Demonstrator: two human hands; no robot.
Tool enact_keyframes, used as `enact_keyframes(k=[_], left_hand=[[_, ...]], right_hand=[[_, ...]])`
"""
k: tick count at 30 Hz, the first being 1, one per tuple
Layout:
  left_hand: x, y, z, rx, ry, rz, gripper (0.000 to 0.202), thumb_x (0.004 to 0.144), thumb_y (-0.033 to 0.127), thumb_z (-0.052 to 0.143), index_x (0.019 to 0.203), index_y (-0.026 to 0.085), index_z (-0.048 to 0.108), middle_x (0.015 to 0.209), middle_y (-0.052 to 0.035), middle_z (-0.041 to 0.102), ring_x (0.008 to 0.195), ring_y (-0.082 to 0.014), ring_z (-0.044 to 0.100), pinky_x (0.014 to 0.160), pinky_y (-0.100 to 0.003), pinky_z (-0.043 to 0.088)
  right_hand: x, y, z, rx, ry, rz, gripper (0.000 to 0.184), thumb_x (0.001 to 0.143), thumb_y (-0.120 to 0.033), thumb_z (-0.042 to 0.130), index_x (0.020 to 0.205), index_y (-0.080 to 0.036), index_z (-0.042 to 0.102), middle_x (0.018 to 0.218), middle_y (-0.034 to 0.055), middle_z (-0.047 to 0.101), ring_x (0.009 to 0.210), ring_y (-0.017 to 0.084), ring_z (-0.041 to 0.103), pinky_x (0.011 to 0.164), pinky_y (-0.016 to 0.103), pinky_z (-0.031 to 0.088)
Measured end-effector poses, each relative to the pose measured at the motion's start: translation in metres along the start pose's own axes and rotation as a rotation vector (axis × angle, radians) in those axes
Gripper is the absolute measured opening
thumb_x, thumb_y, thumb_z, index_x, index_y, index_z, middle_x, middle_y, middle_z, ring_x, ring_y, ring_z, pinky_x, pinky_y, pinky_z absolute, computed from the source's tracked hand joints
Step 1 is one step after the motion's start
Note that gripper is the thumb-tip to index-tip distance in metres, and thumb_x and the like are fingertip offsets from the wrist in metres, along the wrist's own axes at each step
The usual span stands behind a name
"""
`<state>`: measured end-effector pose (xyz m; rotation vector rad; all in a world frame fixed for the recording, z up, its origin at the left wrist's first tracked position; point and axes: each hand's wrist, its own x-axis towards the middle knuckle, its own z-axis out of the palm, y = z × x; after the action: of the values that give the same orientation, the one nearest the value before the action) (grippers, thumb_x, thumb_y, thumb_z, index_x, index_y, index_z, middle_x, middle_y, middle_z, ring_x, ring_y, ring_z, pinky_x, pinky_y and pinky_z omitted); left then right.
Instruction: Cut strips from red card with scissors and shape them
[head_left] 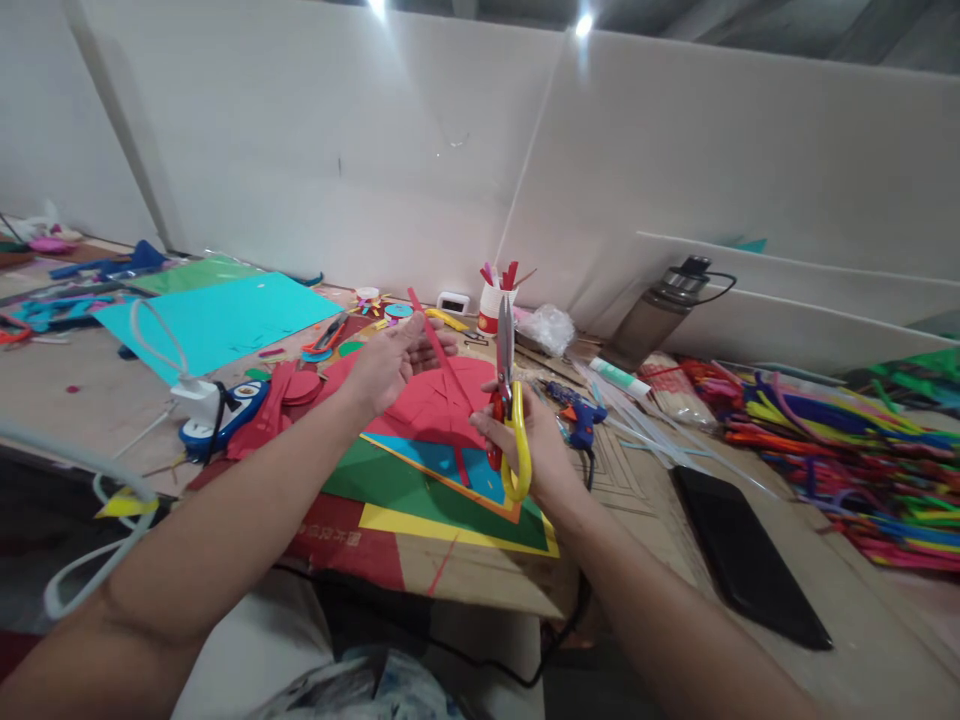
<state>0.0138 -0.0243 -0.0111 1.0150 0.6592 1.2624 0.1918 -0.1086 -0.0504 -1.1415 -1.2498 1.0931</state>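
My left hand (397,365) pinches a thin red paper strip (448,366) near its upper end. The strip slants down to the right, toward my right hand (534,440). That hand grips scissors (516,440) with yellow and red handles; their blades point up and look closed. Whether the right fingers also touch the strip's lower end, I cannot tell. Below both hands lies a red paper piece (409,415) with cut scraps on it. Blue, green (360,475) and yellow (390,520) sheets are stacked beneath it.
A blue glue gun (585,425) lies right of the scissors, a black phone (750,555) nearer me. A bottle (660,310) leans by the wall panels. Pipe cleaners (847,450) crowd the right side. At left are a cyan sheet (217,320) and a blue-white power strip (225,415).
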Motion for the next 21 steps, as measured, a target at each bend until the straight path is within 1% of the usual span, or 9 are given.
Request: enact_keyframes(k=[3, 5, 8, 10, 12, 16, 21], left_hand=[[-0.005, -0.009, 0.005, 0.031, -0.073, -0.098, 0.034, 0.087, 0.046, 0.063, 0.095, 0.012, 0.066, 0.088, -0.0137, 0.075, 0.079, -0.0197, 0.073, 0.077, -0.032, 0.056], [-0.007, -0.015, 0.006, 0.047, -0.114, -0.151, 0.033, 0.087, 0.044, 0.063, 0.094, 0.012, 0.067, 0.087, -0.0144, 0.075, 0.078, -0.0196, 0.073, 0.075, -0.031, 0.056], [-0.008, -0.022, 0.006, 0.060, -0.166, -0.189, 0.028, 0.087, 0.038, 0.064, 0.094, 0.011, 0.068, 0.088, -0.0153, 0.075, 0.077, -0.0191, 0.073, 0.074, -0.030, 0.056], [-0.008, -0.023, 0.005, 0.058, -0.177, -0.196, 0.024, 0.088, 0.034, 0.064, 0.094, 0.011, 0.069, 0.087, -0.0153, 0.076, 0.076, -0.0191, 0.073, 0.073, -0.030, 0.056], [-0.009, -0.022, 0.006, 0.054, -0.162, -0.204, 0.021, 0.089, 0.030, 0.062, 0.092, 0.011, 0.069, 0.087, -0.0151, 0.076, 0.074, -0.0190, 0.073, 0.070, -0.029, 0.056], [-0.011, -0.017, 0.011, 0.064, -0.085, -0.228, 0.019, 0.093, 0.022, 0.054, 0.089, 0.010, 0.069, 0.084, -0.0148, 0.075, 0.069, -0.0176, 0.072, 0.066, -0.027, 0.055], [-0.008, -0.018, 0.010, 0.087, -0.020, -0.219, 0.021, 0.094, 0.021, 0.051, 0.090, 0.010, 0.068, 0.083, -0.0144, 0.075, 0.070, -0.0175, 0.072, 0.064, -0.027, 0.055]], right_hand=[[0.001, 0.000, -0.001, 0.001, 0.013, -0.008, 0.047, 0.066, -0.036, 0.080, 0.105, -0.022, 0.056, 0.072, -0.0051, 0.057, 0.048, 0.009, 0.050, 0.040, 0.022, 0.041], [0.001, 0.000, -0.001, 0.008, 0.022, -0.008, 0.046, 0.067, -0.036, 0.079, 0.105, -0.022, 0.056, 0.072, -0.0050, 0.056, 0.049, 0.009, 0.050, 0.042, 0.023, 0.043], [0.001, -0.001, 0.000, 0.023, 0.030, 0.006, 0.046, 0.067, -0.036, 0.079, 0.105, -0.022, 0.056, 0.072, -0.0050, 0.056, 0.050, 0.009, 0.051, 0.043, 0.023, 0.044], [0.001, -0.002, 0.000, 0.026, 0.029, 0.008, 0.047, 0.066, -0.035, 0.079, 0.104, -0.023, 0.056, 0.072, -0.0051, 0.057, 0.049, 0.009, 0.051, 0.042, 0.023, 0.044], [0.001, -0.003, 0.000, 0.025, 0.031, 0.003, 0.046, 0.065, -0.034, 0.079, 0.103, -0.023, 0.056, 0.071, -0.0053, 0.057, 0.048, 0.009, 0.050, 0.042, 0.023, 0.043], [0.002, -0.003, 0.000, 0.049, 0.032, 0.016, 0.045, 0.066, -0.032, 0.079, 0.104, -0.023, 0.056, 0.072, -0.0049, 0.058, 0.047, 0.009, 0.050, 0.041, 0.023, 0.043], [0.002, 0.001, -0.001, 0.076, 0.023, 0.020, 0.044, 0.067, -0.031, 0.078, 0.105, -0.023, 0.056, 0.074, -0.0049, 0.058, 0.046, 0.008, 0.049, 0.041, 0.023, 0.043]])
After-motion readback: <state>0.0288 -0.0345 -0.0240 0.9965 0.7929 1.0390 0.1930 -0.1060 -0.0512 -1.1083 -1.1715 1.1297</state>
